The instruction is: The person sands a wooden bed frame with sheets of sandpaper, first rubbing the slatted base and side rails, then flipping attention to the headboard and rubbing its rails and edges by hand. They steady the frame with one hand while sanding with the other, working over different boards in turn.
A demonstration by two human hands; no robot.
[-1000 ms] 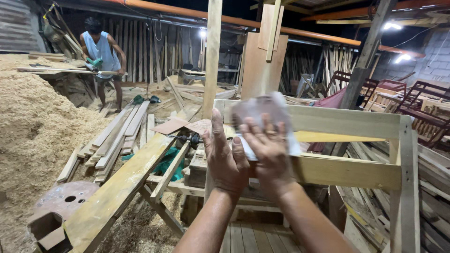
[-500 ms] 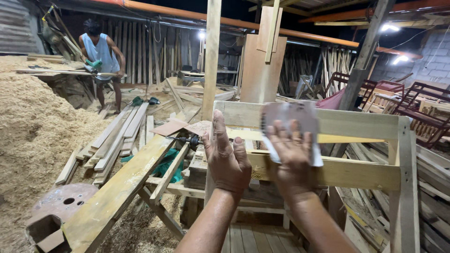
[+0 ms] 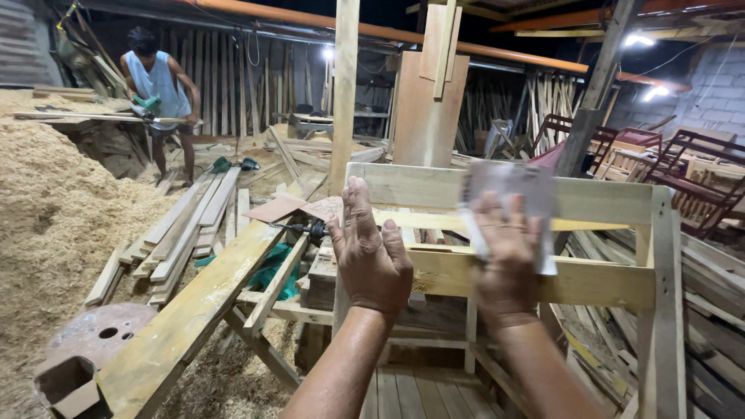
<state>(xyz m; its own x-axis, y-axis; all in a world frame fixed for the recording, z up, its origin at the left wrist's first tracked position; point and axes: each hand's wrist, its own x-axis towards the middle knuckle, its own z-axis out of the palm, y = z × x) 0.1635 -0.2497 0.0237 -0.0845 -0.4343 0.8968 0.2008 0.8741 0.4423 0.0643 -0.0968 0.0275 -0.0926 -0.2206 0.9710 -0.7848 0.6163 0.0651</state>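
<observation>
Right hand [image 3: 508, 260] w/ sandpaper sheet [image 3: 512, 194] has slid rightward along the wooden frame [image 3: 605, 283] since a sec ago, now blurred mid-stroke, fingers flat pressing the sheet on the frame's rails. Left hand [image 3: 371, 252] stays flat on the frame's left end, fingers together. No containers by the frame.

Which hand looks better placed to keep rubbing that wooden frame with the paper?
Probably the right hand: it presses the grey sheet of sandpaper flat on the wooden frame. The left hand is bare, only resting on the frame's left end.
</observation>
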